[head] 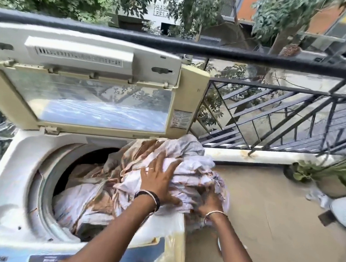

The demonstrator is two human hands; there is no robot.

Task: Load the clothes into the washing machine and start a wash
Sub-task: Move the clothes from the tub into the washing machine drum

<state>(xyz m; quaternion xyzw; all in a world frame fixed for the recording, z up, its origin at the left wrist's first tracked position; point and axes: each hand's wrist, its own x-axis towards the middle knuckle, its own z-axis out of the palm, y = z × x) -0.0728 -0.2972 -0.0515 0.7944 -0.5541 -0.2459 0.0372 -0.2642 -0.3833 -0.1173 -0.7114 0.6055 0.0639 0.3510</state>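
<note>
My left hand (158, 180) lies flat, fingers spread, pressing on the bundle of clothes (188, 154). My right hand (210, 200) takes it from the side; its fingers are sunk in the folds, so I read that as a grip. The bundle sits over the right rim of the washing machine (9, 176), part spilling into the drum (84, 202). The lid (84, 102) stands raised, with a railing (278, 113) beside it.

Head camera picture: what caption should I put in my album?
Left hand presses and right hand grips a crumpled white-and-brown cloth bundle partly inside the open cream top-loading washing machine.
</note>
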